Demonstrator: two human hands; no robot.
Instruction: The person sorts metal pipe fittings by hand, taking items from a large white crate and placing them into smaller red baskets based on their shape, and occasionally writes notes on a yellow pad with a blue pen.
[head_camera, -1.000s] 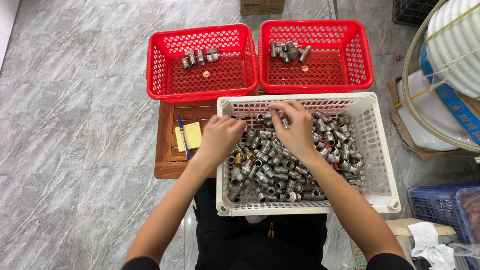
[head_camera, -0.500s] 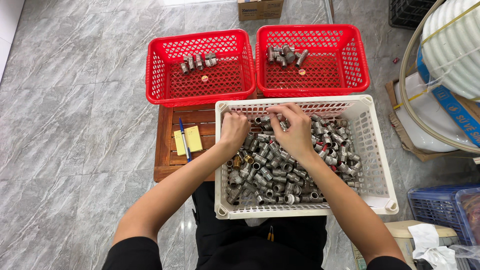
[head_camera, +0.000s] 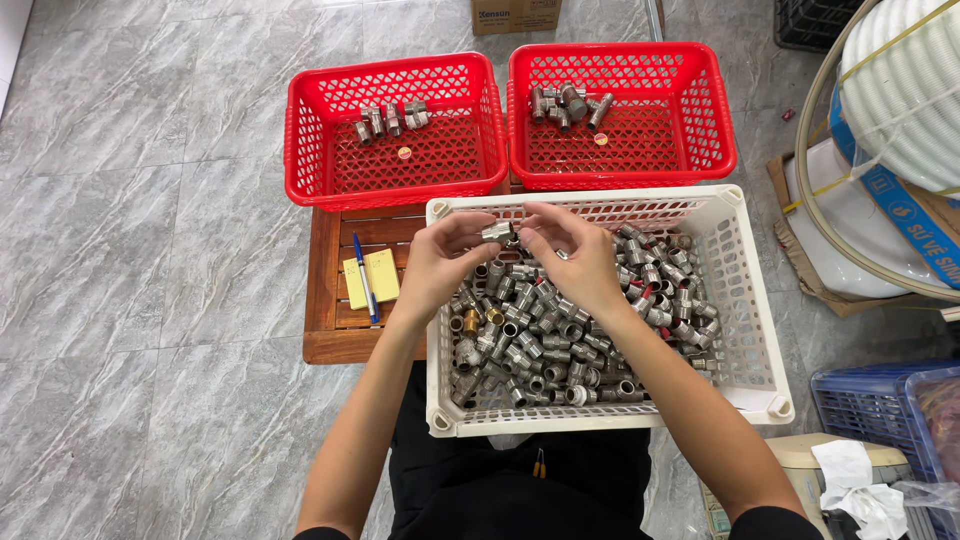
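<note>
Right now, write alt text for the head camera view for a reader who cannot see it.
A person's left hand and right hand hold a small metal fitting between them above a white basket piled with similar fittings. Beyond it, two red baskets each hold a few fittings, and a notepad with a pen lies on a low wooden stand.

My left hand (head_camera: 440, 262) and right hand (head_camera: 578, 262) over white plastic slotted crate (head_camera: 752, 300), heap of grey metal pipe fittings (head_camera: 560, 340) fills its floor, no bare bottom. Air above heap free. Ahead, left red plastic basket (head_camera: 300, 150) and right red plastic basket (head_camera: 722, 120) touching, walls block low pass, tops open, mostly bare inside. Left: low brown wooden slatted stand (head_camera: 325, 300) with yellow notepad (head_camera: 372, 276), blue pen (head_camera: 366, 290). Right: white corrugated hose coil (head_camera: 900, 90) crowds.
</note>
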